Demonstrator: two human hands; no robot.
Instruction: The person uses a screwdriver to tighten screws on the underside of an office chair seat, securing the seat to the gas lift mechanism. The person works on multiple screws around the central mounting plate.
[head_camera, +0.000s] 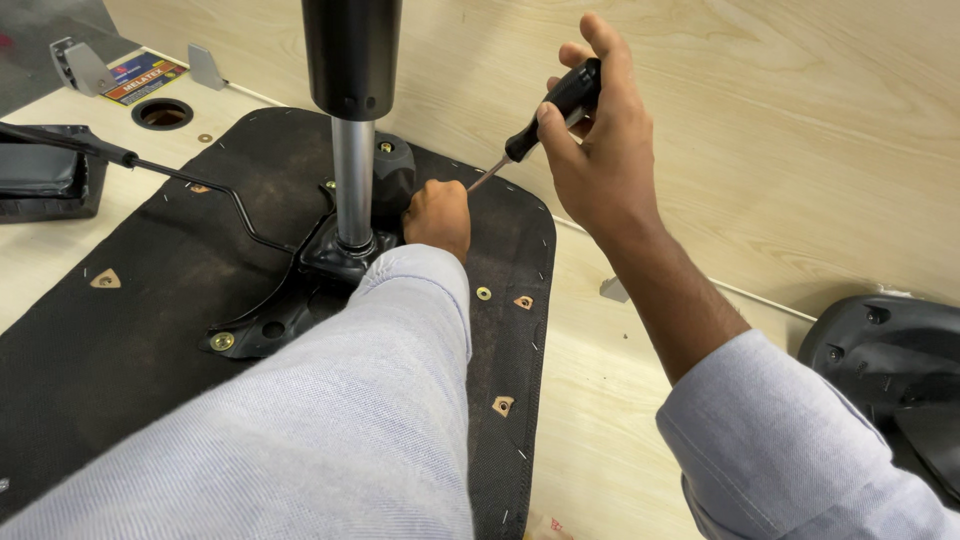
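Right hand (600, 170) closed on black-handled steel screwdriver (540, 125) at one o'clock, tip angled toward fisted left hand (438, 215) bracing black metal seat mechanism (345, 245) at centre; likely slip off fastener onto knuckles, through slanted shaft.

The left arm, in a pale grey-blue sleeve, stretched from the lower left of the frame toward the centre, and the left hand (438, 215) was curled into a closed grip, knuckles up. The right forearm rose from the lower right, sleeve pushed back; the right hand (590, 150), upper centre, had its fingers (600, 35) wrapped shut.
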